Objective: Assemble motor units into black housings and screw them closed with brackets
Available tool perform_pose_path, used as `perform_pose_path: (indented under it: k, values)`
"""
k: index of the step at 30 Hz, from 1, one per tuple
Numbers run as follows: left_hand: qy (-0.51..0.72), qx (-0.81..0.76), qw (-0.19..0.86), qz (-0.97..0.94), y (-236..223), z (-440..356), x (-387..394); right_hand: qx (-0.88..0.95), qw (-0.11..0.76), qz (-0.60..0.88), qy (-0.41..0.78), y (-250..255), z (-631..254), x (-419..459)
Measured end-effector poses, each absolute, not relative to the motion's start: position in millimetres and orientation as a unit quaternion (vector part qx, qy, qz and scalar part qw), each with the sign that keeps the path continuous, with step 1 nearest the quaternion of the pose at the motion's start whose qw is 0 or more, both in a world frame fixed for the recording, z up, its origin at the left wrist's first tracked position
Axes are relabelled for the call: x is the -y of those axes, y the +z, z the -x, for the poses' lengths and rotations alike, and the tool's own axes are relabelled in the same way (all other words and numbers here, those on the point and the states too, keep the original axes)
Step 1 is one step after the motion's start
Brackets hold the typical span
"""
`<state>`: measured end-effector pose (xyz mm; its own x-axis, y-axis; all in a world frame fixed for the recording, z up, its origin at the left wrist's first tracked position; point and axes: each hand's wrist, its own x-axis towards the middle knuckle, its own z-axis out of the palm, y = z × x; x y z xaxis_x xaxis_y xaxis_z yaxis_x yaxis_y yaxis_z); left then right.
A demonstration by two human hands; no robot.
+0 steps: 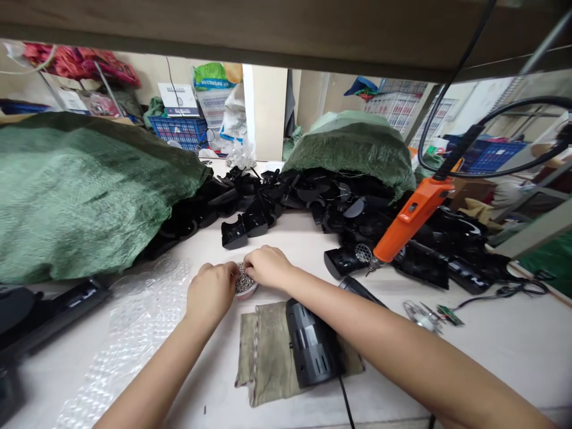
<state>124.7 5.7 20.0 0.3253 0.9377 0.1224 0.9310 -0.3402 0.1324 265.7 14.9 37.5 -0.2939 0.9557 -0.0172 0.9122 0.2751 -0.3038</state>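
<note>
Left hand (211,292) and right hand (267,267), both closed on a round metal mesh disc (243,281) between them.

2 bare hands (239,280), 1 round wire-mesh disc (244,281), 1 orange corded electric screwdriver (413,219), 2 green woven sacks (84,196), 2 blue plastic crates (177,132), 1 folded olive cloth (263,351), 1 black ribbed plastic housing (311,342), 1 clear bubble-wrap sheet (134,333), 1 small green circuit board (450,314).

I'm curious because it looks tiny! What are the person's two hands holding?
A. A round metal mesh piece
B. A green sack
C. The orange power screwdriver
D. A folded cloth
A. The left hand and right hand meet around the round metal mesh piece, gripping it between their fingers.
</note>
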Motion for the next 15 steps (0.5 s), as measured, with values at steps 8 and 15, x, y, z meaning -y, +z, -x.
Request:
perform_pose_path:
  k: [8, 15]
  values:
    - [0.241, -0.565, 0.144, -0.776, 30, -111, 11, 0.739, 0.311, 0.573, 0.167, 66, -318, 41]
    - [0.353, -0.52, 0.487, -0.606, 8, -116, 74, 0.614, 0.375, 0.665, 0.201, 25, -365, 169]
